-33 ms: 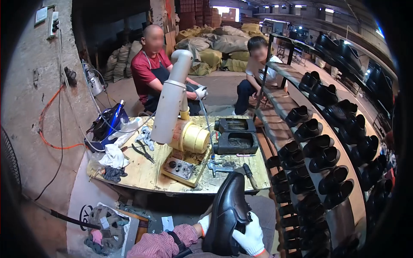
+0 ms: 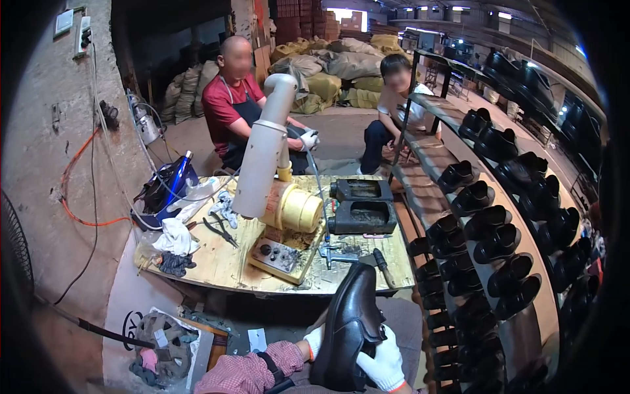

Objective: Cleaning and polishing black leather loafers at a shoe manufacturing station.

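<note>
A black leather shoe (image 2: 348,322) stands toe-up at the lower middle of the view, held between both of my white-gloved hands. My left hand (image 2: 314,341) grips it from the left, mostly hidden behind the shoe, with a pink checked sleeve behind it. My right hand (image 2: 384,364) clasps the heel end from the right and below. The shoe hangs just in front of the near edge of a wooden table (image 2: 216,266).
On the table stand a cream machine (image 2: 292,210) with a white duct pipe (image 2: 262,164), two black moulds (image 2: 361,210), pliers (image 2: 220,230), rags (image 2: 174,236) and a hammer (image 2: 384,266). A rack of black shoes (image 2: 499,243) fills the right. Two people (image 2: 230,105) (image 2: 394,98) sit beyond the table.
</note>
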The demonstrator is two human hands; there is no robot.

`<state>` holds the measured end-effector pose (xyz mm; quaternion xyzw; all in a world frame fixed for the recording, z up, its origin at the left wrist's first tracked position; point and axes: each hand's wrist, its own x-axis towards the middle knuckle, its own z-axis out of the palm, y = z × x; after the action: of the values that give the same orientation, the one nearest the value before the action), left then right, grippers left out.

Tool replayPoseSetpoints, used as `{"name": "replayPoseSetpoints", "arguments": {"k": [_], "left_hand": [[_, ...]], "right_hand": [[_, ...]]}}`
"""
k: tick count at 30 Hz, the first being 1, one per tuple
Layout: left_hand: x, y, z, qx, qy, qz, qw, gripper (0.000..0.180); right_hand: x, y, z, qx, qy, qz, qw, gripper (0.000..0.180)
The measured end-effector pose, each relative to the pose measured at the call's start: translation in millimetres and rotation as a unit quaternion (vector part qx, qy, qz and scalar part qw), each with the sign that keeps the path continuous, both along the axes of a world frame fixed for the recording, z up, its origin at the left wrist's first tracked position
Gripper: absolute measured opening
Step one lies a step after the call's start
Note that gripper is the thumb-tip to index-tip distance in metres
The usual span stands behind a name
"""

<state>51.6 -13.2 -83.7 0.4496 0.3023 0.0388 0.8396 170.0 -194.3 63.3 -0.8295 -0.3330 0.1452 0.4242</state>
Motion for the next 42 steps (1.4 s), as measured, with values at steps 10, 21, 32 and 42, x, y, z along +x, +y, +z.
{"name": "replayPoseSetpoints", "arguments": {"k": [10, 21, 32, 42], "left_hand": [[25.9, -10.1, -5.2, 0.057, -0.047, 0.129, 0.989, 0.046], [-103.0, -5.2, -80.1, 0.122, -0.121, 0.159, 0.972, 0.049], [28.0, 7.6, 20.2, -0.142, -0.08, -0.029, 0.986, 0.08], [27.9, 15.7, 16.3, -0.193, -0.032, -0.006, 0.981, 0.083]], "right_hand": [[29.8, 31.0, -43.2, 0.025, 0.094, 0.173, 0.98, 0.043], [33.3, 27.0, -49.6, 0.027, 0.166, 0.186, 0.968, 0.044], [64.1, -55.8, 58.6, 0.048, -0.137, 0.034, 0.989, 0.065], [76.4, -218.7, 93.2, 0.007, -0.033, -0.351, 0.936, 0.035]]}}
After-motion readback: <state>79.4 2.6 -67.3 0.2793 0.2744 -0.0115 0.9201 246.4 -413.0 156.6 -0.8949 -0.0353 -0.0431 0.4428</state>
